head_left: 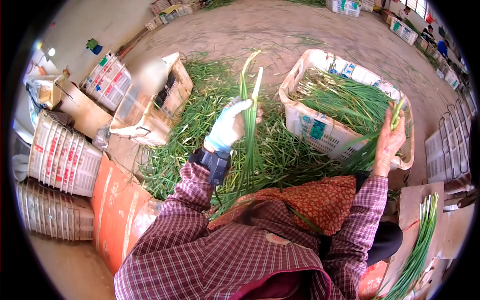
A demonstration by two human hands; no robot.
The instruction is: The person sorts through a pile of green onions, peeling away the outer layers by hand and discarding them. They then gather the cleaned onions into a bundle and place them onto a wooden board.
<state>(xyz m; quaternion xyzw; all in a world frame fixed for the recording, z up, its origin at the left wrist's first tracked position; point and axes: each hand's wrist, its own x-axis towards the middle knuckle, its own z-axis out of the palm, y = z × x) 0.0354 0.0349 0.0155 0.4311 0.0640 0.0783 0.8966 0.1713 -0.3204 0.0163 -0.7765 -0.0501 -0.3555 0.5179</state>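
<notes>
My left hand [228, 125], in a pale glove, is closed around a few long green stalks [248, 120] that look like scallions or green garlic. Their pale ends point up and their leaves hang down. My bare right hand [391, 137] grips a bundle of green leaves [367, 154], with a yellow-green twisted end [396, 114] sticking out above the fingers. It is over the near right rim of a white crate [320, 122] holding a pile of similar greens [345, 97]. Loose green leaves [200, 112] lie in a heap below my left hand.
Another white crate [150, 120] stands at the left. Stacked crates [65, 155] line the far left, with more crates [448, 145] at the right. A bundle of stalks [417, 245] lies on a board [400, 220] at lower right. People [427, 35] sit far off.
</notes>
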